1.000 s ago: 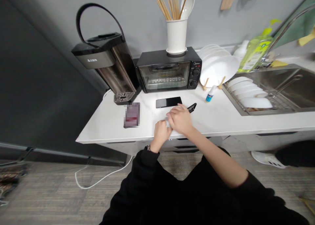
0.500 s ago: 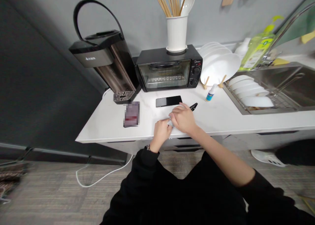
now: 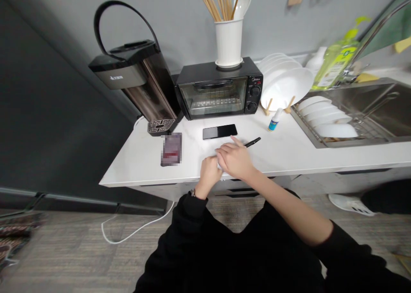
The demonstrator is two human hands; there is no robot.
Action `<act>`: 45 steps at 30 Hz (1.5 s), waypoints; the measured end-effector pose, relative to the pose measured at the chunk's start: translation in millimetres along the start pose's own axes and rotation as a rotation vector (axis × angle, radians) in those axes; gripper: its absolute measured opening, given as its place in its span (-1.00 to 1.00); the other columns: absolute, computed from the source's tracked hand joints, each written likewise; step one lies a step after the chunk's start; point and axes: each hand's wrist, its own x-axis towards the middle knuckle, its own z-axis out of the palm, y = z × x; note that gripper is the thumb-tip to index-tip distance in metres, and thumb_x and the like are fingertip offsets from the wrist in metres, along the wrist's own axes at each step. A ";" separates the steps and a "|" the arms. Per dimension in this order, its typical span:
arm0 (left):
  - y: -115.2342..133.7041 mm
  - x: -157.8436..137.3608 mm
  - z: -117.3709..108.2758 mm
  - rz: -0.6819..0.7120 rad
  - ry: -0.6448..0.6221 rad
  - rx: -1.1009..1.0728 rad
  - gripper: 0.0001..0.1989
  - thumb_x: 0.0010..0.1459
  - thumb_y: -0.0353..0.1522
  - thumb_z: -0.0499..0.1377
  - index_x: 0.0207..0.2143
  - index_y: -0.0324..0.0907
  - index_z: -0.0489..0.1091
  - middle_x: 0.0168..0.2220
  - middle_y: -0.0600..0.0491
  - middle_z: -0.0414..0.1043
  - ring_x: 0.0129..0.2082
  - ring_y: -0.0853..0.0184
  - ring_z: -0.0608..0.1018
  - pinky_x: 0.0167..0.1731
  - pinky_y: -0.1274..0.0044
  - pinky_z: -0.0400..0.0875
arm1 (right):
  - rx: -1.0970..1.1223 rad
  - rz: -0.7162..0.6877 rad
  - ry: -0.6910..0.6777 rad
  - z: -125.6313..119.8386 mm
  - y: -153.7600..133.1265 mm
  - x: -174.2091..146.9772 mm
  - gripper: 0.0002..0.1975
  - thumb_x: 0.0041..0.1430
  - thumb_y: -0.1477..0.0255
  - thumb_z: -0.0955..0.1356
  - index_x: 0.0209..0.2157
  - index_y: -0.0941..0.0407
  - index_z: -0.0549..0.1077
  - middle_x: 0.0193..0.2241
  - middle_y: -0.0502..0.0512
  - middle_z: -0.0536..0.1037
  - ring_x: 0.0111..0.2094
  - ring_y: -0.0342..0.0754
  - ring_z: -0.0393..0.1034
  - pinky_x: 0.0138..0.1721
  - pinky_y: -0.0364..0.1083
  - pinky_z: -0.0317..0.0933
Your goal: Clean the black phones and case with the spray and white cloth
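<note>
My left hand (image 3: 209,173) is closed in a loose fist just above the counter's front edge. Over its knuckle side lies my right hand (image 3: 236,159), fingers curled and the index finger partly stretched out. A pale cloth-like piece (image 3: 220,164) shows in a small patch between the two hands; most of it is hidden by the fingers. From beyond my right hand sticks out a slim black pen-like item (image 3: 253,142); its near end is covered, so I cannot tell whether it is held. Behind the hands, a black phone (image 3: 220,131) lies flat on the white counter (image 3: 138,167).
A blurred purple packet (image 3: 171,149) lies left, before a water dispenser (image 3: 138,75). The toaster oven (image 3: 221,92) bears a white utensil pot (image 3: 229,42). Further right are a small spray bottle (image 3: 274,119), racked plates (image 3: 285,87) and a sink (image 3: 375,142) with bowls.
My right hand has shifted slightly left and down, further over my left hand. More of the black pen-like item shows, and it lies at a flatter slant. The pale piece is more covered.
</note>
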 end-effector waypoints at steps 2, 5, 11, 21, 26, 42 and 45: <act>-1.2 -1.0 -0.6 0.010 -0.010 0.000 -0.80 0.26 -0.48 0.19 -0.25 -0.25 0.66 -0.32 -0.16 0.68 -0.31 0.10 0.68 -0.27 0.45 0.43 | -0.004 -0.007 -0.033 0.1 4.9 0.0 -0.54 0.49 0.38 0.14 -0.16 0.15 0.66 -0.27 0.16 0.70 -0.15 0.07 0.54 0.37 0.15 0.03; 2.1 -2.7 -2.8 0.052 0.021 -0.064 -0.69 0.37 -0.41 0.14 0.07 -0.12 0.60 -0.14 -0.07 0.70 -0.22 0.19 0.69 -0.18 0.50 0.45 | -0.011 0.176 -0.005 -5.2 52.1 -2.1 -0.51 0.48 0.43 0.12 -0.19 0.18 0.67 -0.22 0.22 0.71 -0.07 0.10 0.55 0.36 0.17 0.08; 5.6 -0.1 -2.7 0.032 0.067 -0.122 -0.68 0.43 -0.36 0.11 0.09 -0.11 0.59 -0.17 -0.07 0.71 -0.28 0.21 0.68 -0.21 0.50 0.44 | 0.036 0.307 0.155 -0.7 53.8 -3.4 -0.53 0.48 0.46 0.12 -0.08 0.12 0.66 -0.11 0.16 0.72 0.22 0.18 0.42 0.44 0.35 -0.14; 2.5 3.0 -2.5 -0.004 0.045 -0.047 -0.71 0.43 -0.32 0.10 -0.14 -0.20 0.63 -0.38 -0.06 0.64 -0.37 0.22 0.64 -0.33 0.51 0.34 | 0.023 0.233 0.046 0.3 64.5 11.6 -0.52 0.45 0.45 0.11 -0.18 0.18 0.65 -0.18 0.23 0.70 -0.06 0.10 0.53 0.31 0.15 0.12; 6.5 2.7 -1.9 -0.001 0.066 -0.047 -0.69 0.46 -0.26 0.09 -0.10 -0.16 0.62 -0.36 -0.06 0.65 -0.35 0.19 0.65 -0.34 0.50 0.31 | 0.035 0.256 0.102 -0.3 57.1 9.1 -0.54 0.44 0.47 0.13 -0.15 0.13 0.67 -0.15 0.16 0.72 0.17 0.16 0.43 0.43 0.27 -0.15; 2.0 3.3 -1.4 -0.020 0.032 -0.047 -0.82 0.31 -0.43 0.20 -0.25 -0.24 0.63 -0.32 -0.14 0.68 -0.32 0.14 0.67 -0.35 0.50 0.33 | 0.044 0.174 0.113 9.5 2.6 7.1 -0.59 0.46 0.44 0.18 -0.25 0.10 0.66 -0.19 0.16 0.71 0.05 0.10 0.47 0.36 0.17 0.02; -1.9 2.5 -1.6 -0.010 0.009 -0.041 -0.84 0.25 -0.46 0.23 -0.36 -0.26 0.61 -0.36 -0.15 0.66 -0.34 0.14 0.66 -0.37 0.50 0.30 | 0.031 0.086 0.105 15.1 -15.0 6.5 -0.58 0.48 0.39 0.18 -0.23 0.13 0.66 -0.22 0.17 0.70 -0.04 0.09 0.49 0.37 0.15 0.04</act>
